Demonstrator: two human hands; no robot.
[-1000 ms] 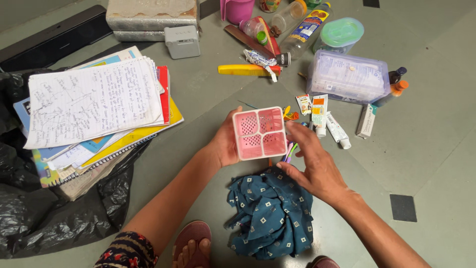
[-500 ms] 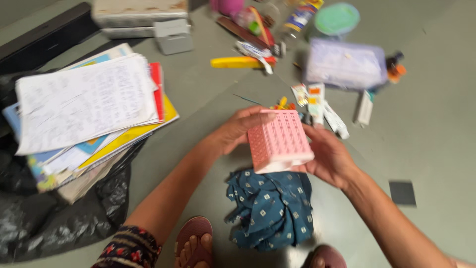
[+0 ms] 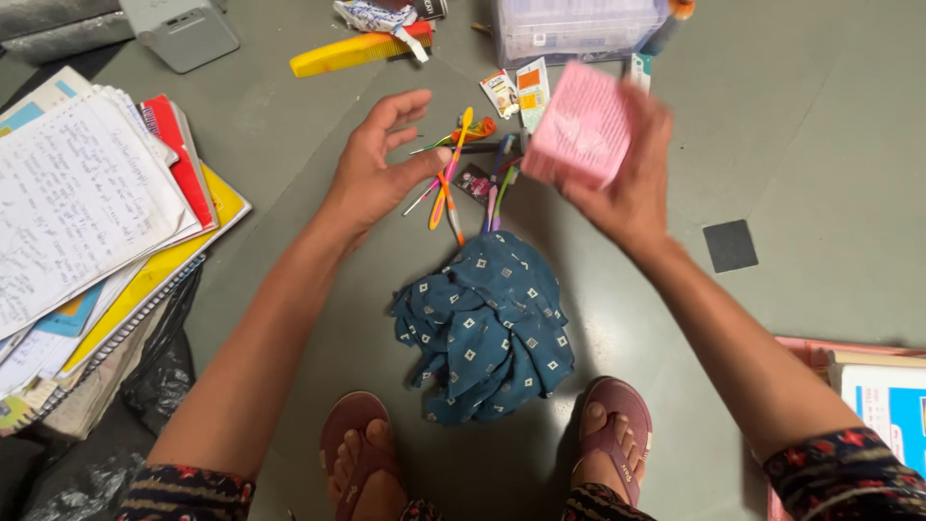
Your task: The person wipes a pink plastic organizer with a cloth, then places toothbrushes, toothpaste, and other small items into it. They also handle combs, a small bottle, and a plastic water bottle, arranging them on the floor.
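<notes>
My right hand (image 3: 632,183) grips a pink perforated plastic holder (image 3: 579,125), blurred by motion, above the floor on the right. My left hand (image 3: 376,169) is open with its fingers spread and holds nothing. It hovers just left of a small heap of toothbrushes and thin coloured sticks (image 3: 453,174) lying on the grey floor. A crumpled blue patterned cloth (image 3: 487,323) lies below them, between my arms.
A stack of papers and notebooks (image 3: 87,212) lies left over a black plastic bag (image 3: 154,371). A yellow comb (image 3: 357,50), small tubes (image 3: 532,89), a clear plastic box (image 3: 574,24) and a grey box (image 3: 183,34) sit at the top. My sandalled feet (image 3: 608,429) are at the bottom.
My left hand let go of the pink holder and opened; my right hand carried the holder to the right. The toothbrushes now lie uncovered on the floor. The camera tilted down.
</notes>
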